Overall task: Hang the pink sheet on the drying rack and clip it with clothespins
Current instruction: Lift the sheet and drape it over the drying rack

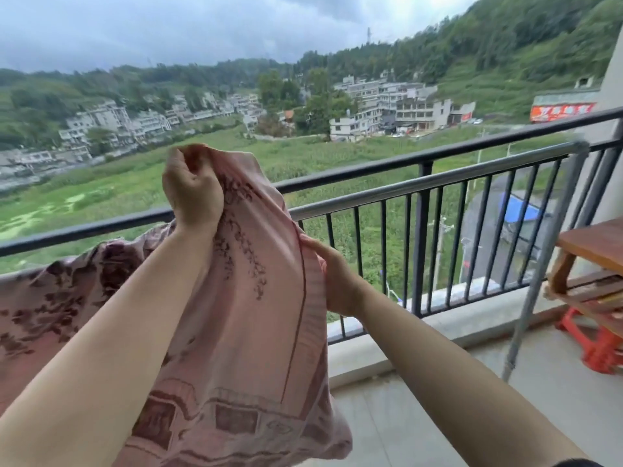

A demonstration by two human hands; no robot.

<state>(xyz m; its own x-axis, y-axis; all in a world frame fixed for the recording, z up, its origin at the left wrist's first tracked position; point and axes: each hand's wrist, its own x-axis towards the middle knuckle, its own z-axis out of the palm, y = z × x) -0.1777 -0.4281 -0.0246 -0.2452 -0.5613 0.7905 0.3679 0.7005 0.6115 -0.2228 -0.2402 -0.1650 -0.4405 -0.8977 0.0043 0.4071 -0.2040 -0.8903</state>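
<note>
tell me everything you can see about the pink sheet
The pink patterned fabric sheet looks thin and soft, printed with darker maroon florals, a thin line and a blocky border near its lower edge. The left hand bunches its top high; the right hand pinches its side edge. Its left part drapes over the silver metal rack bar. No clothespins show.

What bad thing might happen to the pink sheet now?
The pink sheet is held up only by the left hand and right hand, near the open balcony railing; a slip might drop it on the floor. No clothespins are visible, so once on the rack bar, wind might tug it.
</note>
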